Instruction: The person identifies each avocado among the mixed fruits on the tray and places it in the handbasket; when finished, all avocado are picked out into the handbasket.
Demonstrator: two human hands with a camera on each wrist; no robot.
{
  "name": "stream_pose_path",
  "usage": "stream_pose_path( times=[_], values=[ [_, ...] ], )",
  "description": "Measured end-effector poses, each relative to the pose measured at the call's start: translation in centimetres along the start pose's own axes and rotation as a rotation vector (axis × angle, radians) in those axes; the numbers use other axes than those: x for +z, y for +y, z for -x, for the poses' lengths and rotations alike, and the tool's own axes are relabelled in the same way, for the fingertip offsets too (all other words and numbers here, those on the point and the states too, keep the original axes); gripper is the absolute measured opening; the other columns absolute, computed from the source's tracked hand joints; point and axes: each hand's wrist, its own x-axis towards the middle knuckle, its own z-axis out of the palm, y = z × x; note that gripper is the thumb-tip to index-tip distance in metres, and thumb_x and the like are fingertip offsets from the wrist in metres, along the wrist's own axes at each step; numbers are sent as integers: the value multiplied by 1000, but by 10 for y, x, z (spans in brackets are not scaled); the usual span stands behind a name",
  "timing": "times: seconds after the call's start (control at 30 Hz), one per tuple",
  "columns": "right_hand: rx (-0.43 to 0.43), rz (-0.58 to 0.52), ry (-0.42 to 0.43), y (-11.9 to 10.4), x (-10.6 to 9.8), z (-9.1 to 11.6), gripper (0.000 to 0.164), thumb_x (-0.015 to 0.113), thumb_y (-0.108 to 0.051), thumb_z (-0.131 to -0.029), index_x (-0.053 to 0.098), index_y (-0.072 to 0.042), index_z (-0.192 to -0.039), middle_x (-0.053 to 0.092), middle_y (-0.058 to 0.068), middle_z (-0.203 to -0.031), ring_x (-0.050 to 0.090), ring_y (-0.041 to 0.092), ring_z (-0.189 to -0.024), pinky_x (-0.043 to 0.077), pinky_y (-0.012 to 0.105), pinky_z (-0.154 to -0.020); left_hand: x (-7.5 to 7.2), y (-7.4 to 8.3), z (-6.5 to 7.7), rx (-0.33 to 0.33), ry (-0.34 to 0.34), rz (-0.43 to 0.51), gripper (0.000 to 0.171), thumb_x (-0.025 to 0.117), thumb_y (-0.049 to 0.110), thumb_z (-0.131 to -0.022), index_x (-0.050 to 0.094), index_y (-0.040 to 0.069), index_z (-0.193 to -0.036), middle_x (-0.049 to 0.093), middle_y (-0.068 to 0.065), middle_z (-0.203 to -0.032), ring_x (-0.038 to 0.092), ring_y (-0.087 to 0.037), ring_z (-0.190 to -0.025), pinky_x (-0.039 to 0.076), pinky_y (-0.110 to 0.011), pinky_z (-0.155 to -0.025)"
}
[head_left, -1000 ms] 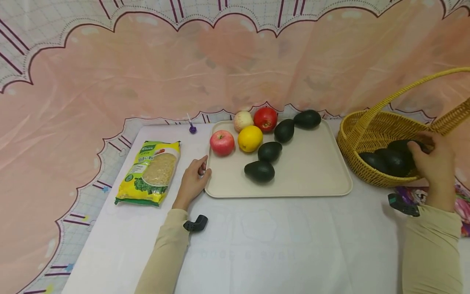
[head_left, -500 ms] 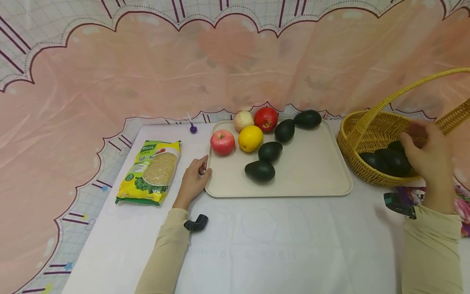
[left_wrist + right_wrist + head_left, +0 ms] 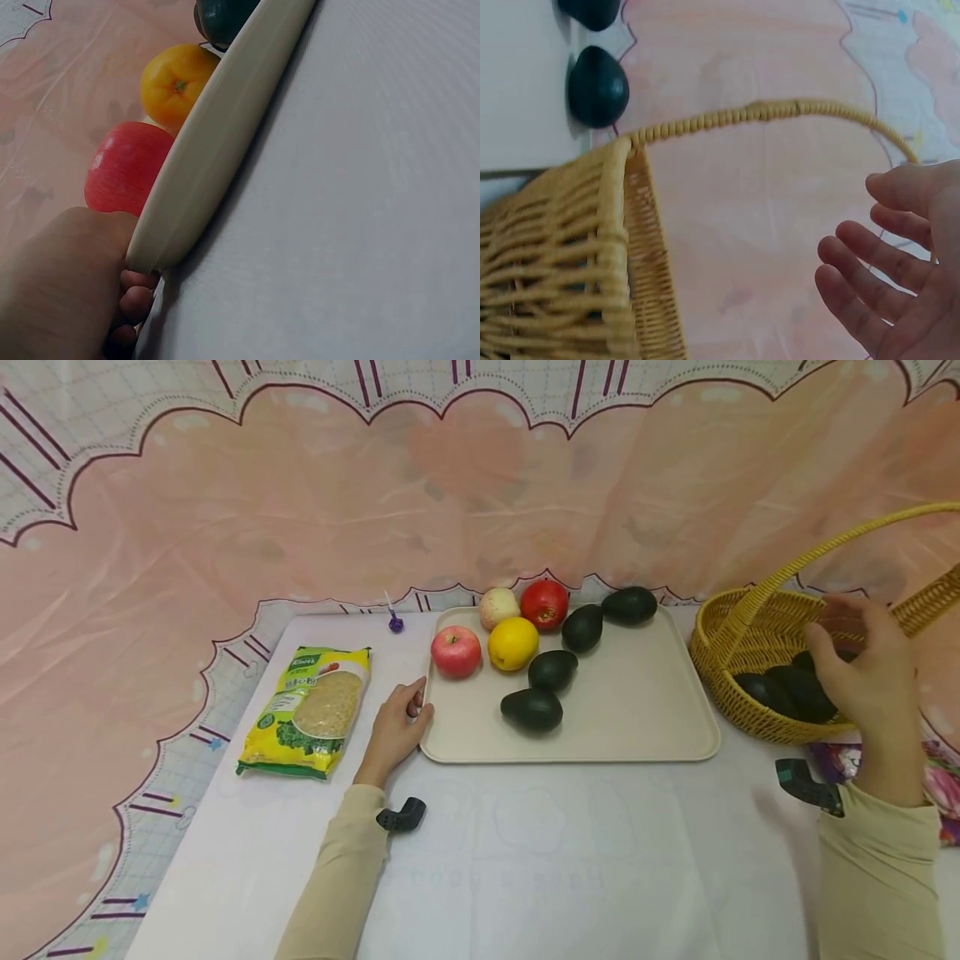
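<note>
Beside the left rim of a beige tray, my left hand rests on the table with loosely curled fingers. Its thumb and index finger touch the tray's edge, and nothing shows in its grasp. My right hand hovers over the right side of a yellow wicker basket, thumb and fingers spread, palm bare in the right wrist view. Several dark green avocados lie in the basket, partly hidden by this hand. On the tray sit several more avocados, a red apple and an orange.
A pale peach-like fruit and a pomegranate lie at the tray's back. A yellow-green Knorr bag is at the left, with a purple lollipop behind it. The basket's tall handle arches up near my right hand.
My right hand has come away from an avocado in the basket, rising and shifting slightly left. That avocado stays among the others. My left hand has not visibly moved.
</note>
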Motion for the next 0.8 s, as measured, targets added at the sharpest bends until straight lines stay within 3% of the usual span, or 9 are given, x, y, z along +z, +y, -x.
stream_pose_path(
  times=[0.3,0.47,0.8],
  values=[
    [-153,-77,44,-19,8,5,43,61,-16,-88,55,-22,-130,45,-33,-103,45,-18,-93,35,2,-78,1,-2,0,7,9,9,45,58,17,-90,52,4,-132,49,-6,-88,44,-19,-77,30,-32,-74],
    [-245,-153,14,-24,12,6,43,63,-7,-85,57,-13,-128,50,-29,-107,51,-14,-93,37,1,-75,1,-2,0,9,12,3,45,58,17,-90,52,4,-133,49,-6,-88,44,-18,-77,30,-32,-74],
    [-315,-119,-57,-31,26,9,47,64,-2,-84,53,-4,-129,50,-23,-107,50,-16,-92,37,1,-75,0,-1,0,-1,5,7,45,58,18,-90,52,5,-133,49,-6,-89,44,-19,-78,30,-32,-75]
  ],
)
